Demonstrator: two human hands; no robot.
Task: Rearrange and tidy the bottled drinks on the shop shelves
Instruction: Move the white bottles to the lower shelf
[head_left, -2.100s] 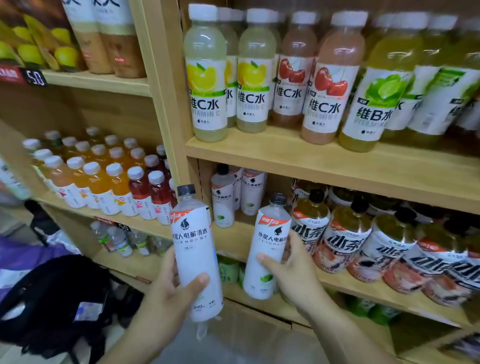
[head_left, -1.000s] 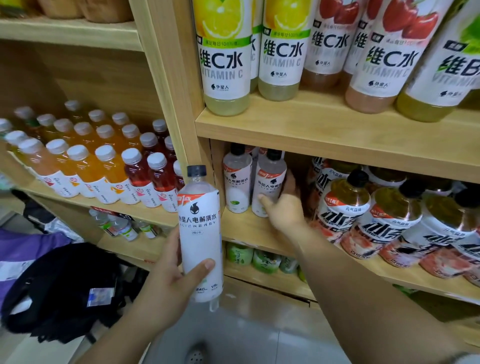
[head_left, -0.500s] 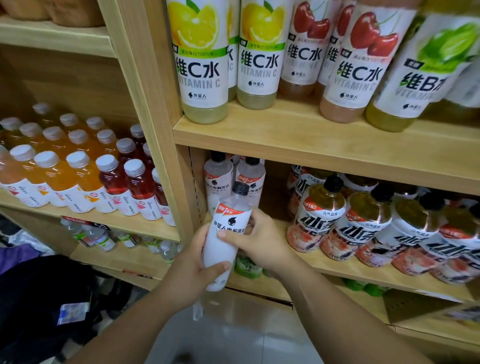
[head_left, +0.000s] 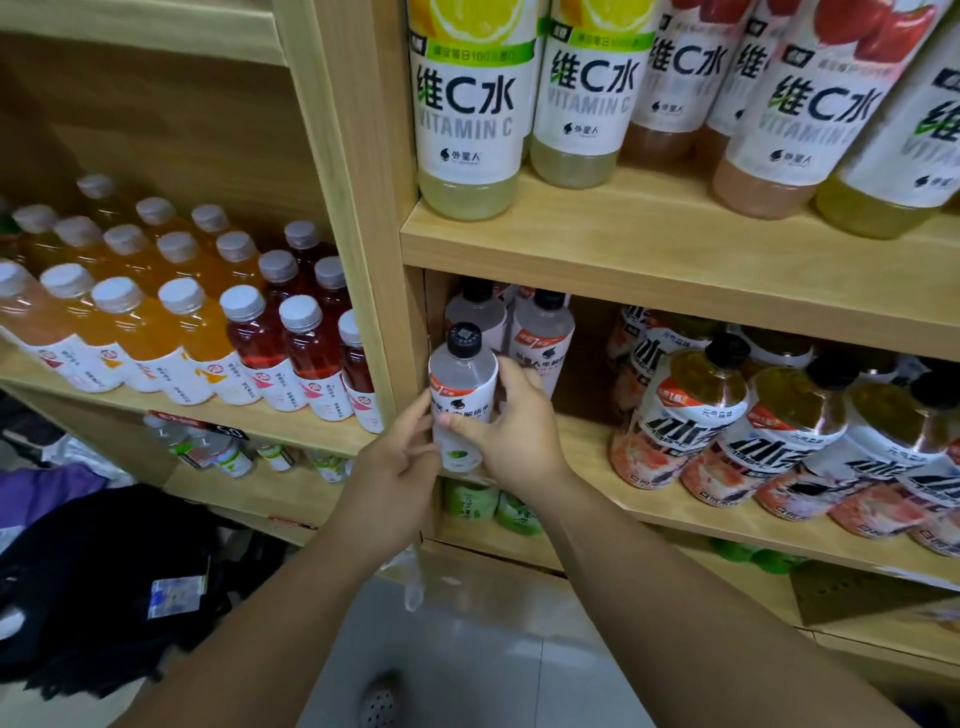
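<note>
Between the two hands stood a white-labelled bottle (head_left: 462, 400) with a black cap, upright at the front edge of the shelf (head_left: 597, 447) and close against the wooden post. The left hand (head_left: 397, 467) gripped its lower left side with curled fingers. The right hand (head_left: 511, 431) wrapped round its right side, thumb laid across the label. Whether the base already rested on the board was hidden by the palms. Just beyond the fingertips, two matching bottles (head_left: 543, 338) stood side by side further back, so the held one looked to be joining them as a front row. To the right of the right hand lay an open stretch of shelf, then the dark-capped tea bottles (head_left: 691, 415), which appeared to lean forward, though the wide lens may have exaggerated that. By my judgement the tidying was partway through. This bottle was nearly placed and needed only to be let go with its label facing out, while the space beside it and the tea bottles seemed not yet dealt with.
</note>
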